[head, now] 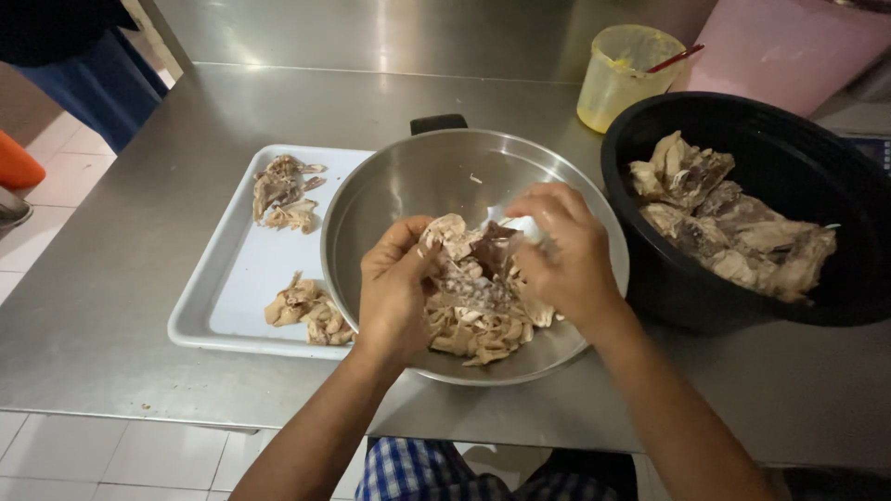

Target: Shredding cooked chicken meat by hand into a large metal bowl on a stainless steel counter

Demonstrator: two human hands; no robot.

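Hands pulling cooked meat apart over steel pan.

Left hand (394, 292) and right hand (566, 250) both closed on one meat piece (473, 269), held just above the shredded pile (478, 334) in the pan (418, 186). White tray (241, 269) touching pan's left side, two scrap heaps on it. Black tub (789, 158) of larger meat pieces on the right, close to the pan. Yellow plastic cup (622, 74) with red stick behind, pink bin (789, 46) beside it. Steel table (111, 297), steel back wall, white floor tiles below.

Both hands (394, 288) (566, 250) on chicken pc (473, 269)
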